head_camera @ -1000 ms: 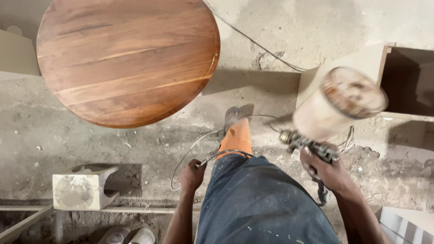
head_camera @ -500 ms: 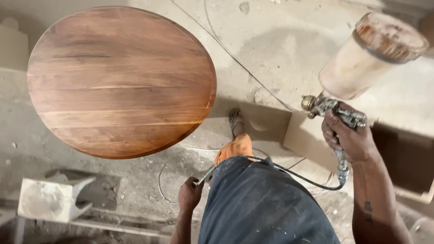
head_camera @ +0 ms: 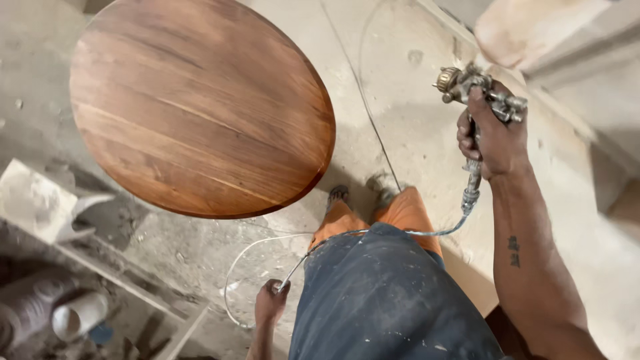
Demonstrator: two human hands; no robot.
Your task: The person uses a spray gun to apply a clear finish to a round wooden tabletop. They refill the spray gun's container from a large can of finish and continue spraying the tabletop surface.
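While the right hand point(head_camera: 497, 137) wraps its grip around a grimy metal spray gun point(head_camera: 477, 90) raised right of the round, glossy brown wooden tabletop point(head_camera: 200, 107), the left hand point(head_camera: 270, 303) pinches the thin air hose point(head_camera: 267, 250) low; slack hose likely favours smooth, even passes.

The right hand point(head_camera: 497, 137) is raised on an extended forearm, fingers wrapped tight around the spray gun point(head_camera: 475, 90) handle. The left hand point(head_camera: 270, 301) hangs low, fist closed on the air hose point(head_camera: 293, 267).

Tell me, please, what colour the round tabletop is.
Reddish-brown wood grain on the round tabletop, head view.
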